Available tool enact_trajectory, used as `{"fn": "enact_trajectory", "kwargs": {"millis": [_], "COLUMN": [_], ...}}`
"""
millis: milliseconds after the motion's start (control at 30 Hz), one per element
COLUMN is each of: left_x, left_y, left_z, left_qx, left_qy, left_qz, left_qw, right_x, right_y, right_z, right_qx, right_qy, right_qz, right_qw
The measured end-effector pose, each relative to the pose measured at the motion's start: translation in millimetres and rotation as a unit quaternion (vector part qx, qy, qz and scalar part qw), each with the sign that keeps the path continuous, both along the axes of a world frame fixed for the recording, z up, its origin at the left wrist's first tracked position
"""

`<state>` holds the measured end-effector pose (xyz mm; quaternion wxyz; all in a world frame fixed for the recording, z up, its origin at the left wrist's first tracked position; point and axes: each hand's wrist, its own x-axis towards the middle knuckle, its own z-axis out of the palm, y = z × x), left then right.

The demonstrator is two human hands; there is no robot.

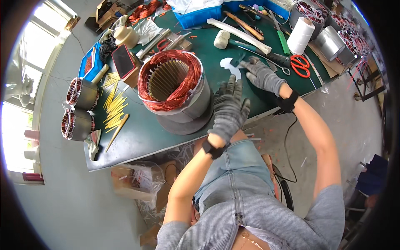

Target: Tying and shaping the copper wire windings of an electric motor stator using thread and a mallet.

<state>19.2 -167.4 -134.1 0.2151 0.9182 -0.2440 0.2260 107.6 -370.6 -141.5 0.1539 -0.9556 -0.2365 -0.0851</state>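
Note:
My left hand [230,109], in a grey striped glove, is open, its fingers stretched out over the table. Its fingertips are at the lower end of a small white sheet piece [228,64]. My right hand [265,76], gloved alike, reaches in from the right with fingers extended and apart. Its fingertips are close to the white piece and slightly blurred; I make out nothing held in them. Just left of my left hand stands a large motor stator [196,93], ringed with red copper windings [146,85], on a round dark base [183,125].
Red-handled scissors [301,66], a white thread spool [301,36], a green-handled tool [283,41] and a pale wooden stick [239,35] lie at the right. Yellow strips [114,108], a wooden pointed stick [117,132] and two smaller stators [79,125] occupy the left. Blue trays [199,17] sit behind.

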Motion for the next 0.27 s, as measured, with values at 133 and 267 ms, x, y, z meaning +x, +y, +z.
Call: {"fn": "enact_trajectory", "kwargs": {"millis": [133,267], "left_x": [-3.8,-20.9], "left_y": [-6.7,1.0], "left_z": [-6.0,-2.7], "left_qx": [0.091,0.115], "left_qy": [0.141,0.182], "left_qz": [-0.015,0.016], "left_qw": [0.986,0.976], "right_x": [7.1,-0.4], "right_y": [-5.9,-0.4], "right_z": [-5.1,12.1], "right_qx": [-0.003,0.022], "right_qy": [0.01,0.07], "right_qz": [-0.072,-0.057], "right_qw": [0.997,0.996]}}
